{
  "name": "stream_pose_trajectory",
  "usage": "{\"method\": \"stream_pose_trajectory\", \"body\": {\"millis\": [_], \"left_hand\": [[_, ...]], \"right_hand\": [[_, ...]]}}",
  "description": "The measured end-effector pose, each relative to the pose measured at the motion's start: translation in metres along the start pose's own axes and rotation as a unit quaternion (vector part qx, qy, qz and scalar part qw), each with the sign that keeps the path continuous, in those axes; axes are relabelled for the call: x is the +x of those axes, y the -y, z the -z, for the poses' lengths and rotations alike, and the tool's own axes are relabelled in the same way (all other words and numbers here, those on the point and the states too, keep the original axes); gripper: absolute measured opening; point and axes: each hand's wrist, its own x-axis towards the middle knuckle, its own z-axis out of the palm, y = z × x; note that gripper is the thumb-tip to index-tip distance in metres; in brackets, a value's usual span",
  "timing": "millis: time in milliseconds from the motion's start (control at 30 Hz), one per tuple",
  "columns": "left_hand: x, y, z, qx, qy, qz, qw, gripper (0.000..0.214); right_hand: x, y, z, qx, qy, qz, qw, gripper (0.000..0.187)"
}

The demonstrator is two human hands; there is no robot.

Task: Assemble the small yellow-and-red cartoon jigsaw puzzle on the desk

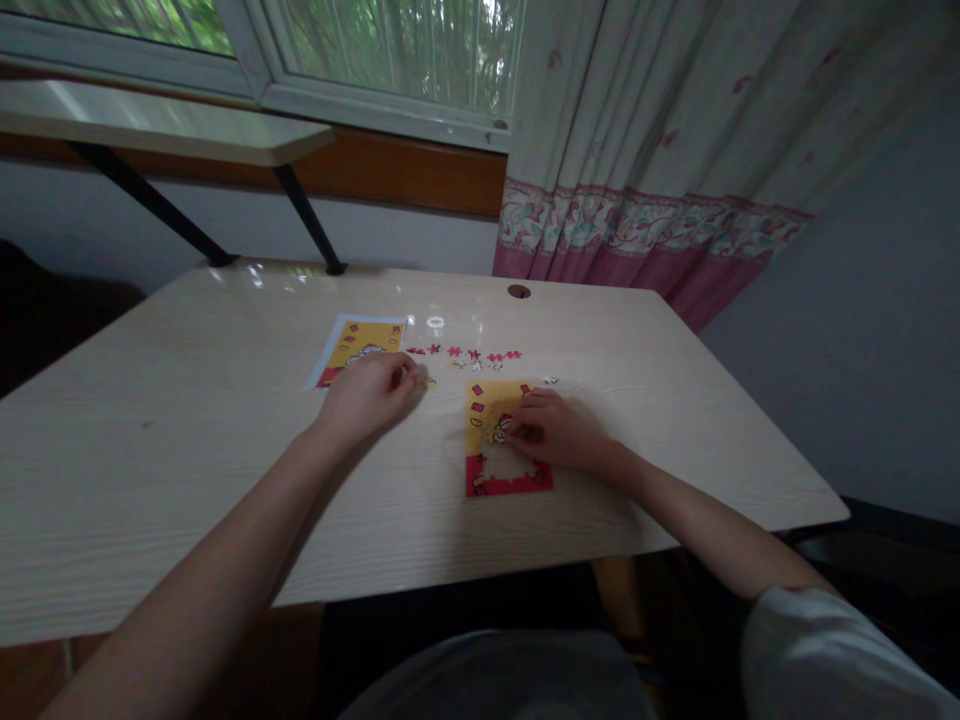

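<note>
Nearest, on the pale wood-grain surface (187,490): a flat rectangular yellow-and-red jigsaw puzzle (510,486), red along the near edge, with a pale unfilled gap in the near middle. Over the right side of it, the bare right hand (559,430), fingers bent, tips drawn in at the white printed figure beside the gap; impossible to tell whether pinching a piece or only pressing. For a clean fit, best to match outline and print first, then press straight down, lightly and flat — no sliding against joined neighbours.

Farther left, the bare left hand (371,390), fingers curled loosely, anything inside hidden; just beside it, a small yellow loose piece (430,382). Worth using that hand to steady the left border during pressing. Off the far right corner of the puzzle, a white loose piece (551,380).

Beyond, a few yellow and white loose pieces (476,366), then a row of small red loose pieces (455,351). To the left, partly hidden by the left hand, a white-bordered yellow-and-red printed sheet (375,335) — best kept uncovered for checking the figure. Farthest, a white floral curtain (570,215) and a white-framed window (405,60).
</note>
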Motion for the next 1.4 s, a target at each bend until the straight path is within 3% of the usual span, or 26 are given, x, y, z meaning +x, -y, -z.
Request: {"method": "stream_pose_trajectory", "body": {"millis": [167,433,567,700,833,1400], "left_hand": [[0.000,0.009,-0.003,0.028,-0.008,-0.009,1.000,0.024],[-0.001,0.006,-0.006,0.033,0.019,-0.017,0.999,0.025],[-0.003,-0.004,-0.008,-0.020,0.053,-0.127,0.990,0.026],[-0.012,-0.029,-0.018,-0.071,0.105,-0.272,0.954,0.028],[-0.021,-0.047,-0.030,-0.046,0.105,-0.333,0.936,0.028],[-0.023,-0.049,-0.036,-0.024,0.107,-0.343,0.933,0.028]], "right_hand": [[-0.003,0.001,0.007,-0.002,0.006,-0.010,1.000,0.012],[-0.005,-0.005,0.006,0.004,0.014,-0.027,1.000,0.011],[-0.005,-0.006,0.006,0.009,0.022,-0.022,0.999,0.013],[-0.005,-0.007,0.007,0.012,0.019,-0.034,0.999,0.011],[-0.005,-0.007,0.007,0.008,0.020,-0.036,0.999,0.010],[-0.004,-0.006,0.009,0.005,0.015,-0.024,1.000,0.006]]}}
